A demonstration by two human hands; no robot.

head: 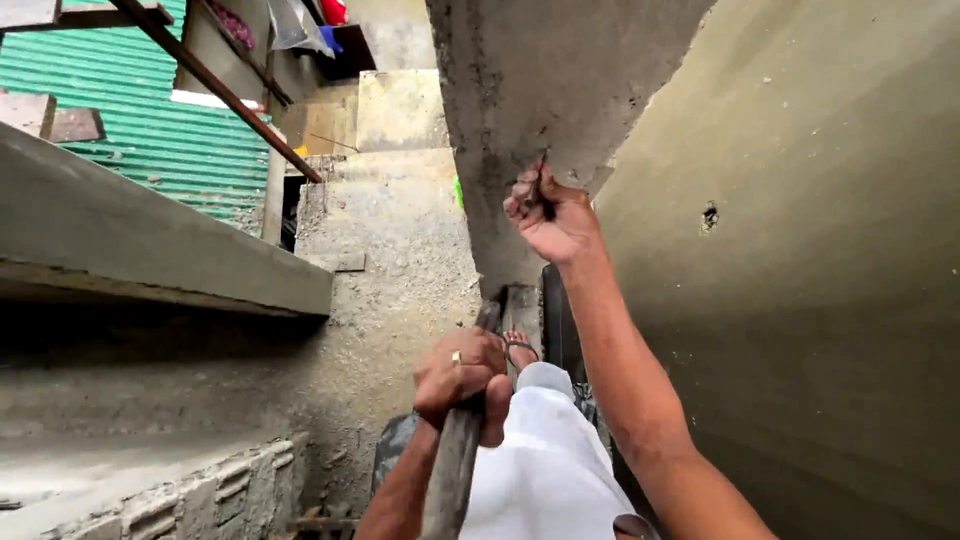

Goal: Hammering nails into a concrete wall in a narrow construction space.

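Looking straight down a narrow gap between walls here. The right hand [548, 215], centre of the frame, is raised to the broken lower edge of a rough concrete slab [520, 90], fingers curled tight round a small dark tool [541, 180] — a nail or chisel by the look of it, too slim to tell which — its tip pressed up against the concrete, so the grip is there to keep it steady on that one spot.

Lower centre, the left hand [462, 378], a ring on one finger, is wrapped fully round a grey pole or handle [450, 470] that runs from the bottom edge up toward the middle; whether it is a rail or a tool shaft I cannot tell. The closed fist suggests it serves as a brace while the other arm reaches high.

Just right of that, a white-clad knee [545, 450] and beyond it a sandalled foot [518, 350] set on a plank [523, 312], the person perched above the rubble-strewn ground [400, 260]. The smooth plastered wall [820, 300] fills the right side, a small hole [709, 216] in it. Upper left, green corrugated sheeting [130, 120] and a slanting rusty bar [230, 95]; a concrete ledge [150, 230] crosses the left.
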